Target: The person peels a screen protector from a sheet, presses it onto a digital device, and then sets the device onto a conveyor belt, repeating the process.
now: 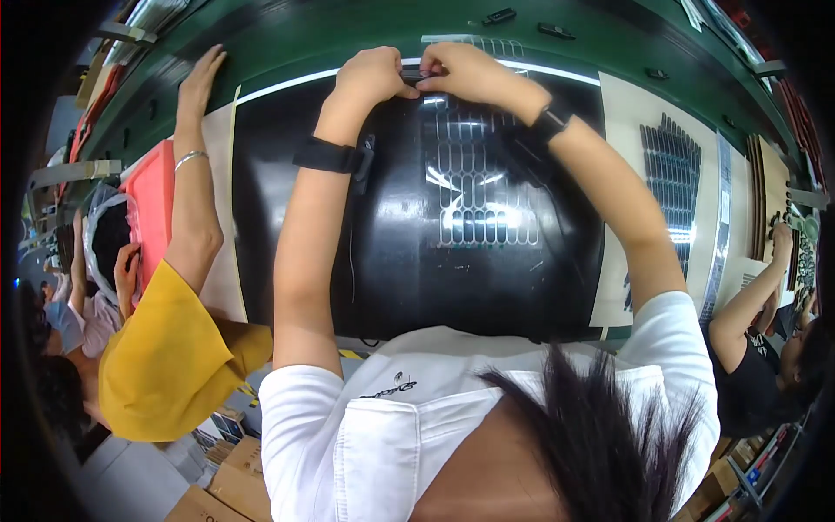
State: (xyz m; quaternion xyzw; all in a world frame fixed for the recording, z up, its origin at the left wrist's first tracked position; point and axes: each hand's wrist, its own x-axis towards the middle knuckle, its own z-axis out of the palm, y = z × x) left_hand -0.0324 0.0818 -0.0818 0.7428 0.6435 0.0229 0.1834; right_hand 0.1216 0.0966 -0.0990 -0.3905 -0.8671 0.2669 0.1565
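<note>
My left hand [370,76] and my right hand [459,73] are close together at the far edge of the black mat [304,252]. The fingers of both are closed in a pinch around a small dark piece [417,75] between them, too small and hidden to name. Below my right hand lies a clear plastic sheet [484,187] with rows of oval cut-outs, shiny under the light. Another clear strip [500,45] of ovals reaches past the mat's far edge. Black straps with small dark devices are on both of my wrists.
Beyond the mat runs a green surface [296,52] with small dark pieces [555,31] on it. A sheet of dark ovals [671,165] lies on the pale board at right. At left are a co-worker's arm [193,165] and a red tray [155,196]; another person works at right.
</note>
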